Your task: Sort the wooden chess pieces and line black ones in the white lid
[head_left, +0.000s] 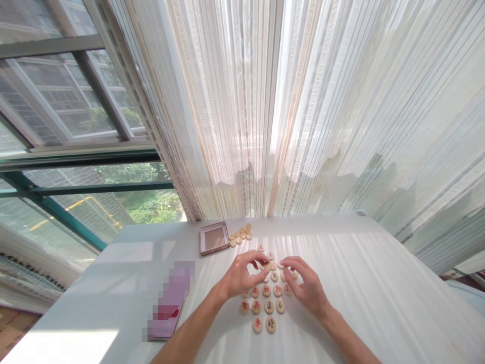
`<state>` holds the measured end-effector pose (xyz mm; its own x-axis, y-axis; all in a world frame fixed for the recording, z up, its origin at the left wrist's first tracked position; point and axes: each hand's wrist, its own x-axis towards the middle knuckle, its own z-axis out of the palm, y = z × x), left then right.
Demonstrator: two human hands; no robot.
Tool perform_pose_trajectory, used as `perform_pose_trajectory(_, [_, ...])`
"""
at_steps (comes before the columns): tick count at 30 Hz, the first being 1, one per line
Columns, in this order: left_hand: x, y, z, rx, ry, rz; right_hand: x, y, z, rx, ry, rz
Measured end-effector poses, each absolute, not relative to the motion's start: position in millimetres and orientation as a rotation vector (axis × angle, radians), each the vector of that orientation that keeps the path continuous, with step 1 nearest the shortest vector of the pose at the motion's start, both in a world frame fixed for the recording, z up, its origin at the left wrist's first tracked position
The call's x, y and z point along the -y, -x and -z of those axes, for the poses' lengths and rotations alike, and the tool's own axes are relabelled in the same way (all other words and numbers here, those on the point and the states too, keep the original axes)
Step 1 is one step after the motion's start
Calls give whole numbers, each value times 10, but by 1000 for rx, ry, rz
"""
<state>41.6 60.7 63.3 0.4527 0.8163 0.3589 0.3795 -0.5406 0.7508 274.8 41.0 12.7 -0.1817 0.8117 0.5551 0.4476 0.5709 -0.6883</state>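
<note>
Round wooden chess pieces with red or dark characters lie face up in rows on a white table. My left hand hovers over the upper left of the rows, its thumb and fingers pinched on one piece. My right hand sits over the upper right of the rows, fingers curled, its fingertips touching a piece. Both hands cover part of the rows. Two pieces lie nearest me at the bottom.
A small square box stands near the table's far edge, with a cluster of blank-sided pieces just right of it. A blurred pink object lies at the left. Sheer curtains hang behind the table, a window to the left.
</note>
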Motion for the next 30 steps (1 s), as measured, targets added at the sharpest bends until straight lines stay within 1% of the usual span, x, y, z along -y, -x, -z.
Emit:
perform_pose_trajectory(2, [-454, -418, -632, -951, -1907, -956, -309, -2658, -159, 1915, 896, -435])
perform_pose_trajectory(5, [-289, -396, -595, -930, -1668, -909, -205, -2566, -165, 1985, 805, -399])
perform_pose_trajectory(11, [-79, -333, -391, -924, -1531, -885, -113, -2482, -151, 2067, 723, -438])
perform_pose_trajectory(14, [2, -309, -335, -966, -1534, -886, -55, -2437, -179, 2076, 711, -481])
perform_pose_trajectory(21, [91, -246, -371, -1026, -1752, -974, 17, -2342, -216, 2015, 724, -497])
perform_pose_trajectory(30, [89, -222, -244, -1021, -1681, -988, 24, -2327, -221, 2102, 735, -480])
